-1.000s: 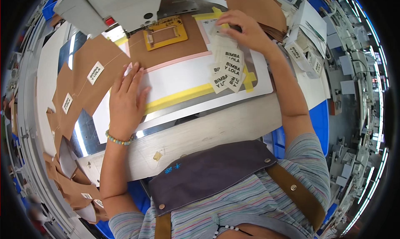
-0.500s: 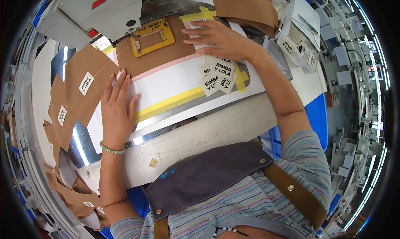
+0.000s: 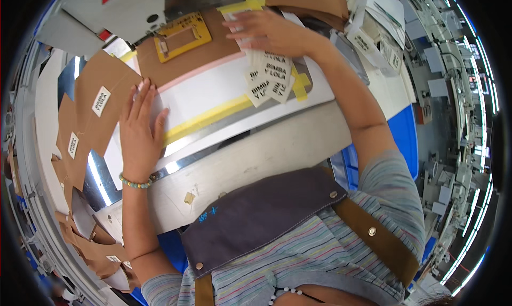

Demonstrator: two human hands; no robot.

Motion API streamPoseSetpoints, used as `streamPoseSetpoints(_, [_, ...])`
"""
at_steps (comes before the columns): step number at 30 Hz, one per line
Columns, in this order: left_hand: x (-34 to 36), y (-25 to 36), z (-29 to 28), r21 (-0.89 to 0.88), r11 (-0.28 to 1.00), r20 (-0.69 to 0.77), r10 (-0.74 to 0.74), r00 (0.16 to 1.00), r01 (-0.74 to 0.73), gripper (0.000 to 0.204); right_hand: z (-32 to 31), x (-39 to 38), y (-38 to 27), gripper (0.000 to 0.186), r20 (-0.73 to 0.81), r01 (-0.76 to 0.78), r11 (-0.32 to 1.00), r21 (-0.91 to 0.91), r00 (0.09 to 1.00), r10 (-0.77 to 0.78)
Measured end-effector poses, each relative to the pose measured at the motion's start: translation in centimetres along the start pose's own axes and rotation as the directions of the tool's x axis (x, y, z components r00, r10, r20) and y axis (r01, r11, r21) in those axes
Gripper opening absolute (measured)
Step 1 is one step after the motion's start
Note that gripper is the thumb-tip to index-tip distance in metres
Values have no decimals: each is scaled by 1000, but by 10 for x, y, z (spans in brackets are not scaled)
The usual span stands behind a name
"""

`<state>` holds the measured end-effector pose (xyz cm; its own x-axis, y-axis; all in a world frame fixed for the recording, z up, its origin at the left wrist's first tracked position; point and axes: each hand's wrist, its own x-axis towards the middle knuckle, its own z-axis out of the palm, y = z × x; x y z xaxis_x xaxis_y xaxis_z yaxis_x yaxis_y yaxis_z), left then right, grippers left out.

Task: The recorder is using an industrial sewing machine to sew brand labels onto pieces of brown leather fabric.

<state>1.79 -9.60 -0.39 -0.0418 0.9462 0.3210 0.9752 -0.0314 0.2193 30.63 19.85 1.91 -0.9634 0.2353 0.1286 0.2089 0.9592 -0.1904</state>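
My left hand lies flat with fingers outstretched, its tips at the lower edge of a brown fabric panel and its palm over the white work surface. On the far right of that panel my right hand is spread, somewhat blurred, just above a pile of cream printed labels. A yellow frame with a rectangular window sits on the brown panel, under the sewing machine head. To the left, a joined brown piece bears a sewn label.
Yellow tape edges the work surface. More brown panels are stacked at the back right, beside a clear box of labels. A blue bin stands at the right. Finished-looking brown pieces hang at the lower left.
The whole view has shifted, so the bench and machine appear further up and left. Both hands keep nearly the same places on the work, fingers still extended.
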Motion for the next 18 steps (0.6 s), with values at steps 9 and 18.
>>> streamPoseSetpoints(9, [4,4,-9,-15,1000,-144,3,990,-6,48,-99,-40,-65,29,-93,-31,981,190,994,50])
streamPoseSetpoints(18, [8,20,-40,-92,994,-157,38,987,-53,41,-30,-69,-76,35,-66,-313,944,100,945,321])
